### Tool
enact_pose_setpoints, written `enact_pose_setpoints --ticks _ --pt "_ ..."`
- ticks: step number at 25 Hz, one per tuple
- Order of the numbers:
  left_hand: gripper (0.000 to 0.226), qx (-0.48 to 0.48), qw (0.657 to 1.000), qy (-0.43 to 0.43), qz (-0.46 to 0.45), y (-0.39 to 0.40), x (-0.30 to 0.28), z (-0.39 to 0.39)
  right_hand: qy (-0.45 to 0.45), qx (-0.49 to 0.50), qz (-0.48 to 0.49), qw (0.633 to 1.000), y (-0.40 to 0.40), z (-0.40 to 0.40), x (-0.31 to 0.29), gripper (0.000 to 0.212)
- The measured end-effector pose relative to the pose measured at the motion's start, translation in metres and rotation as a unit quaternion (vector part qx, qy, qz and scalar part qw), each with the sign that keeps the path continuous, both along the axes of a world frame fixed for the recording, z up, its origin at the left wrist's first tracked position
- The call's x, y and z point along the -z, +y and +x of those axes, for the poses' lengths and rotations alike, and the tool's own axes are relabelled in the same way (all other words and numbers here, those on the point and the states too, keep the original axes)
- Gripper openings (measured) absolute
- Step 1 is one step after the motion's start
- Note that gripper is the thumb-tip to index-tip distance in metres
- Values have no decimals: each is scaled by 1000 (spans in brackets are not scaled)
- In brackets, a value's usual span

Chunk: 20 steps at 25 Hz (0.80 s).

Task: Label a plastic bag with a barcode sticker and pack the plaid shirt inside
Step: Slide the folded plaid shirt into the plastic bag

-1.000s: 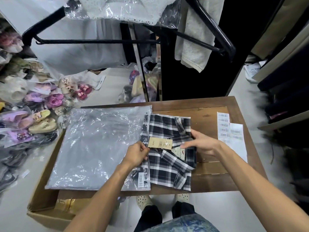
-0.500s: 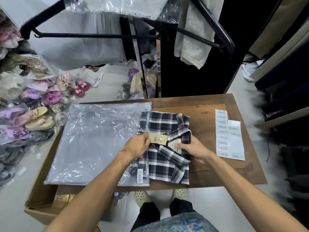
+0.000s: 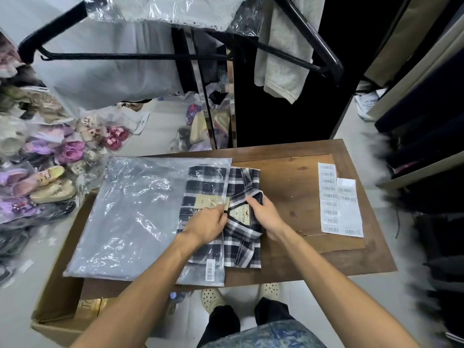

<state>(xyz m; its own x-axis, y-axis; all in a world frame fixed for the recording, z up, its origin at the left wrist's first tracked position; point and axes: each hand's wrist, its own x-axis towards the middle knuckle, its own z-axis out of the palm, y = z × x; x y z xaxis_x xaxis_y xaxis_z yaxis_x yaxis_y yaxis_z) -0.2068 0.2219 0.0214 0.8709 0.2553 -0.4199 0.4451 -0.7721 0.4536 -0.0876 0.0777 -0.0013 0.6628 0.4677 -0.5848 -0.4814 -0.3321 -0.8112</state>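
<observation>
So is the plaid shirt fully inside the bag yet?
Partly in: the plaid shirt has its left part under the plastic bag; collar side still outside.

Shirt (image 3: 242, 237) – navy-white plaid; table (image 3: 296, 182) – brown

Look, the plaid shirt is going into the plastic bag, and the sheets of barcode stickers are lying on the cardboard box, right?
Not quite. The head view shows the plaid shirt partly inside the plastic bag, as you say, but the sheets of barcode stickers lie on the wooden table, to the right of the shirt. The cardboard box sits on the floor at the left, beside the table.
</observation>
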Motion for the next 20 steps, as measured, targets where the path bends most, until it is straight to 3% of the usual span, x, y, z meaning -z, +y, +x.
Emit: enact_pose_setpoints --ticks 3,6,9,15,20 --pt "26 -15 1000 -9 -5 4 -4 -1 -27 -7 -92 995 -14 13 -1 25" --pt "31 -15 1000 -13 -18 4 -8 -3 27 -44 -60 997 -35 21 1 15" --pt "33 -5 999 -12 -31 1 -9 -3 15 -70 -54 996 -40 19 6 15" --pt "30 -11 999 -11 -40 1 -3 -3 -155 -133 -39 978 -20 0 6 29" --pt "30 -33 999 -4 -41 0 -3 -2 -6 -154 -13 988 -14 -10 8 31"
